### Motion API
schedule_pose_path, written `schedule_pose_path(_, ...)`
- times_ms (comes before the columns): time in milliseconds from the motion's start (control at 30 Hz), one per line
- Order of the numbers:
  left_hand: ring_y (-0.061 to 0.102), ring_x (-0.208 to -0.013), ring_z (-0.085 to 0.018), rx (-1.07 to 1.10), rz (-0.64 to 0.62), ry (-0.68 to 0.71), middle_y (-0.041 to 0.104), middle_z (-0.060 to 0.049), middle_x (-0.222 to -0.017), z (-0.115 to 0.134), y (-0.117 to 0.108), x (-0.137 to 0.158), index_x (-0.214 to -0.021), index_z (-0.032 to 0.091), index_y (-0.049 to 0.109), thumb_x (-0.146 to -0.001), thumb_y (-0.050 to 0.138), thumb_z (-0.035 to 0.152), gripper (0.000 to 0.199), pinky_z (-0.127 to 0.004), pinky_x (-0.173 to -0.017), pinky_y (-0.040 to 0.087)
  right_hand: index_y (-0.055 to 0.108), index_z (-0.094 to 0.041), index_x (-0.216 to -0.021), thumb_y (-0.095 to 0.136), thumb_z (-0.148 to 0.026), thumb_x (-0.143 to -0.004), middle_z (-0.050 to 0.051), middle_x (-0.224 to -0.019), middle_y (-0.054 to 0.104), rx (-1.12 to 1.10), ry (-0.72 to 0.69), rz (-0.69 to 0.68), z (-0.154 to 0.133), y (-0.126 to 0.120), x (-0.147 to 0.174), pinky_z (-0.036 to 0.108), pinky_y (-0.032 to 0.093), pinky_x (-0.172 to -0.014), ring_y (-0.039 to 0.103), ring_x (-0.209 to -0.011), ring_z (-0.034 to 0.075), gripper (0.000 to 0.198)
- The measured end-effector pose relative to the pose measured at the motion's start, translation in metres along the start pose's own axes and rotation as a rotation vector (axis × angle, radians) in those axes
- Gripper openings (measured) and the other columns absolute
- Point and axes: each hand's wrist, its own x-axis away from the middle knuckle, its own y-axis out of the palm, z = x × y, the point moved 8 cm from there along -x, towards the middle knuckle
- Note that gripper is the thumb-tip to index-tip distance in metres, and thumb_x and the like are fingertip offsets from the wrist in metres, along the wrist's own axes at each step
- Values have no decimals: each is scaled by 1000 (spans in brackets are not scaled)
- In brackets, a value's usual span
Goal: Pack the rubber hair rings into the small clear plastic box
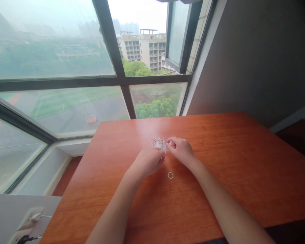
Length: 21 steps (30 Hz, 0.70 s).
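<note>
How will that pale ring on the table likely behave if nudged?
The pale ring is a thin band, so probably light. Lying flat on the smooth-looking table, it would likely slide rather than roll. Stiffness can't be judged from this view.

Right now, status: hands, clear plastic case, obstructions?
Left hand covering near edge of case; right hand at its right edge; pale round ring lying loose on reddish-brown wooden table.

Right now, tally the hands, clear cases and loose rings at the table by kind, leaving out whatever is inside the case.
Hands: 2 (left hand, right hand)
Clear case: 1
Loose ring: 1
Total: 4
</note>
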Motion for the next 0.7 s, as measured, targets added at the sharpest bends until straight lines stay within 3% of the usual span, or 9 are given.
schedule_pose_path(233, 62, -69, -18, 39, -107, 169, 70, -3, -79, 38, 21, 3, -76, 21, 68, -78, 59, 18, 10, -25, -58, 41, 68, -23, -89, 54, -30, -83, -1, -69, 64, 10, -9, 11, 3, -2, -1, 23, 34, -62, 54, -63, 14, 17)
schedule_pose_path(600, 62, -66, -19, -20, -113, 157, 69, -7, -78, 44, 26, 0, -75, 18, 66, -79, 54, 16, 13, -27, -57, 42, 69, -23, -90, 54, -28, -83, -1, -68, 63, 25, 6, 10, 7, -5, -2, 23, 34, -62, 55, -65, 14, 17)
schedule_pose_path(700, 61, -69, -18, -11, -30, 83, 69, -5, -79, 31, 16, -5, -74, 19, 63, -81, 51, 18, 14, -25, -57, 39, 69, -23, -90, 53, -29, -84, -1, -67, 63, 33, 20, 13, 10, -8, -3, 23, 35, -62, 56, -65, 14, 18)
